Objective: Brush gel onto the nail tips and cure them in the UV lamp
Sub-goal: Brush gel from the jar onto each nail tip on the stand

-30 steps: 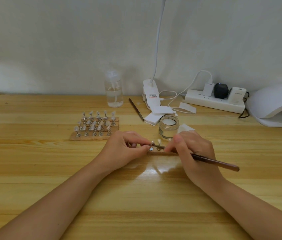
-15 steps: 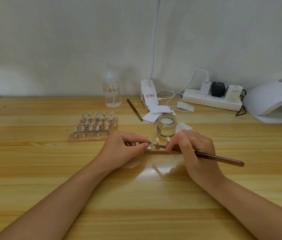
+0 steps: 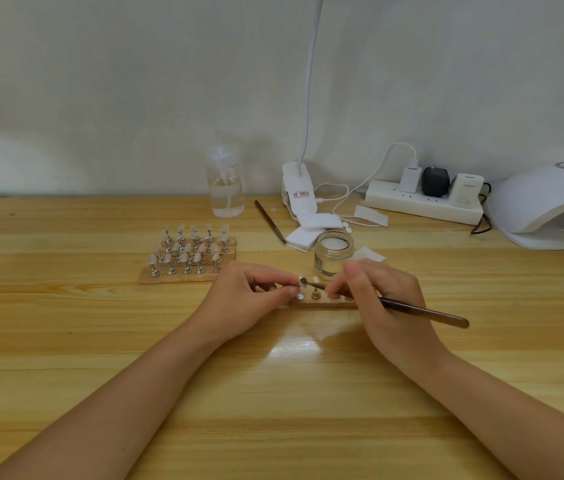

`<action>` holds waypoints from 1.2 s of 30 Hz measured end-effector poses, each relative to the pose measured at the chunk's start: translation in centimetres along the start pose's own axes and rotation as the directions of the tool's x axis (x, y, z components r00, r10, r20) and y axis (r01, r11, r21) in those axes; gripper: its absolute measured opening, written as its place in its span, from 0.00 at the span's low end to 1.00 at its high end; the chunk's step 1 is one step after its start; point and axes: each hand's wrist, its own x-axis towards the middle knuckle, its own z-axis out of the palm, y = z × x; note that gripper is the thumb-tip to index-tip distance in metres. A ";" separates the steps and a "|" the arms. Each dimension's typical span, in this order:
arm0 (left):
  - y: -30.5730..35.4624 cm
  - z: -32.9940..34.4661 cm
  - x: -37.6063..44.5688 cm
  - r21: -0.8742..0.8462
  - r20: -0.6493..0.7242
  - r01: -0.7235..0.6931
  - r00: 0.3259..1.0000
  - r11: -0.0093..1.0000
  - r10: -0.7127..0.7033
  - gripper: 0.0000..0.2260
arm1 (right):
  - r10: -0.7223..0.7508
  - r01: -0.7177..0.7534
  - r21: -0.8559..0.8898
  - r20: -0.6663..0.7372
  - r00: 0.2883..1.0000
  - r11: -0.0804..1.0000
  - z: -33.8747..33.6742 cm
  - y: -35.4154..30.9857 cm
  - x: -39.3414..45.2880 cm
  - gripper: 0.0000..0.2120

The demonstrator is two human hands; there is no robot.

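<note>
Wood table (image 3: 65, 341) against a pale wall (image 3: 135, 81). Clear bottle (image 3: 225, 183) w/ liquid stands at the back, left of centre. Clip lamp (image 3: 299, 192) just right of it, white neck going up out of view. White cable (image 3: 370, 178) loops from lamp base to a white charger (image 3: 411, 179) in the power strip (image 3: 422, 204); black plug (image 3: 435, 181) & white adapter (image 3: 466, 190) beside it. White pads (image 3: 311, 230) stacked in front of the lamp base. Two paper slips (image 3: 370, 215) near the strip. Something white & blurry at far left (image 3: 3, 164), can't tell what.
</note>
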 end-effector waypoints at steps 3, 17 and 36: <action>0.1 0.0 -0.1 -0.023 -0.003 -0.009 1.000 1.000 0.009 0.07 | -0.013 0.017 0.057 -0.064 0.998 0.998 -0.2 0.0 -0.3 0.21; 0.1 0.1 -0.2 0.020 0.010 -0.038 0.999 0.999 0.038 0.07 | -0.103 0.091 -0.169 -0.063 0.993 0.981 0.0 -0.2 0.0 0.16; -0.3 0.0 0.2 0.035 -0.017 0.000 1.000 0.999 0.001 0.06 | -0.055 0.053 -0.090 -0.018 0.998 0.995 0.0 0.0 0.0 0.17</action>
